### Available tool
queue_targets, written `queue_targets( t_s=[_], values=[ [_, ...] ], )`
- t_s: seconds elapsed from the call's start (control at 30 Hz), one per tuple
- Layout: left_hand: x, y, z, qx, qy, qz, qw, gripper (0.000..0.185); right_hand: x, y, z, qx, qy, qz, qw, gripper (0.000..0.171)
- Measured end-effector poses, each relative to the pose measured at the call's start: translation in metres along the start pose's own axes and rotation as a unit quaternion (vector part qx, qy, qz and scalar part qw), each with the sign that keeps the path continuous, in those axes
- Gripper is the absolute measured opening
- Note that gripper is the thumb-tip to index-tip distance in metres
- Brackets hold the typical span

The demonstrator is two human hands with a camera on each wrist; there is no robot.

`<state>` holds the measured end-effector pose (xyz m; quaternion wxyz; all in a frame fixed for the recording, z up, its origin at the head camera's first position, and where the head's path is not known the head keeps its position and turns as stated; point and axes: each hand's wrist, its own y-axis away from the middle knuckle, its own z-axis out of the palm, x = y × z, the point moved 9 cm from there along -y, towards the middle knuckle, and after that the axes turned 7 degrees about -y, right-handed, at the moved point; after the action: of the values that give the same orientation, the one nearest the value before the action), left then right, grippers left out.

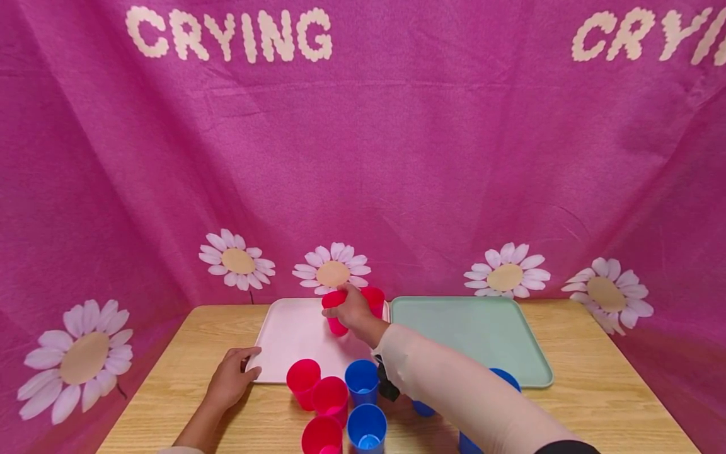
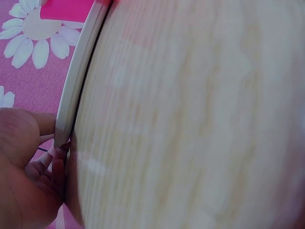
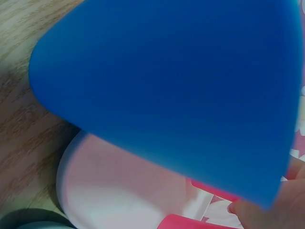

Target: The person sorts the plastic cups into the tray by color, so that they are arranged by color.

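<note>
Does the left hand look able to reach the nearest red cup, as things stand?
Probably yes: between the left hand, at a corner of the pink tray, and the nearest red cup no other cup stands; the way seems free.

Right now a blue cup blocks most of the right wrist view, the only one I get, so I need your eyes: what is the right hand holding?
Observer: In the head view, the right hand holds a red cup at the pink tray; whether its base touches, I can't tell.
Operator: And the other one, which I can't see?
Observer: The left hand holds the near left corner of the pink tray.
Operator: Any more like it off the tray, I mean the red one?
Observer: Yes, three red cups stand on the table, on the tray's near side.
</note>
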<state>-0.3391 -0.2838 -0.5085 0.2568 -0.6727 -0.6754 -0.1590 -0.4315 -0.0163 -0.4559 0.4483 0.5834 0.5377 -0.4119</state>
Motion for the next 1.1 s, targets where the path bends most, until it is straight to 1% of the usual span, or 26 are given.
queue_targets(
  t_s=[0.4, 0.6, 0.87, 1.1],
  values=[
    [-0.0019, -0.0015, 0.0014, -0.003, -0.002, -0.007, 1.0000, 0.038, 0.0015, -0.0002, 0.0032, 0.009, 0.016, 0.005, 1.000, 0.075],
    [-0.0005, -0.0008, 0.0007, -0.002, -0.002, -0.003, 1.0000, 0.038, 0.0023, -0.0010, 0.0039, 0.011, 0.026, 0.005, 1.000, 0.076],
    [-0.0014, -0.0009, 0.0007, 0.000, 0.002, 0.000, 1.0000, 0.038, -0.0004, -0.0011, 0.0042, 0.005, 0.021, -0.003, 1.000, 0.074],
    [-0.0022, -0.0010, 0.0009, 0.001, -0.003, 0.000, 1.0000, 0.039, -0.0041, 0.0007, 0.0028, 0.004, 0.034, -0.006, 0.999, 0.074]
  ],
)
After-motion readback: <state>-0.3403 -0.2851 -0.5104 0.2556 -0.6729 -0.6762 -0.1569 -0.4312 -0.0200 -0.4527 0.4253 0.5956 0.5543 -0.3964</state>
